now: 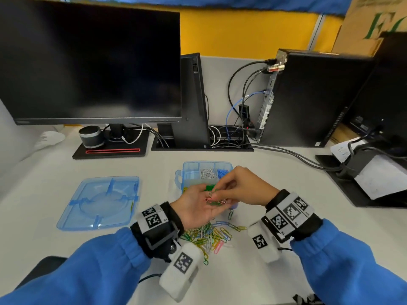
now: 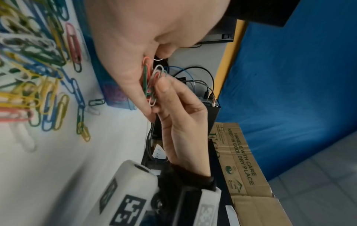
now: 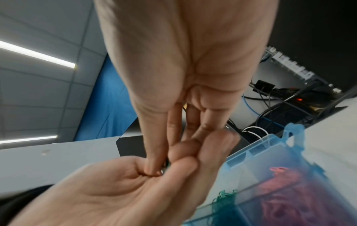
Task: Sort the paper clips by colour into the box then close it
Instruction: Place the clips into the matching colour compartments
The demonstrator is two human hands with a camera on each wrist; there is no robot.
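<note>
My left hand [image 1: 196,209] lies palm up just in front of the blue compartment box [image 1: 187,168], carrying a few red, green and white paper clips [image 1: 214,200] on its fingers. My right hand [image 1: 242,188] reaches into that palm and pinches at the paper clips [image 2: 152,82] with thumb and fingertips. White clips [image 1: 208,172], blue clips [image 1: 222,172] and green clips [image 1: 209,187] lie in separate compartments. Red clips [image 3: 286,183] show through the box wall [image 3: 270,146]. A loose mixed pile of clips [image 1: 209,236] lies on the table under my wrists.
The box's blue lid [image 1: 99,201] lies flat on the table to the left. Behind stand a dark monitor [image 1: 88,62], a small speaker [image 1: 90,136] and a black PC tower [image 1: 308,95]. Cables [image 1: 286,153] run to a black stand [image 1: 374,183] at the right.
</note>
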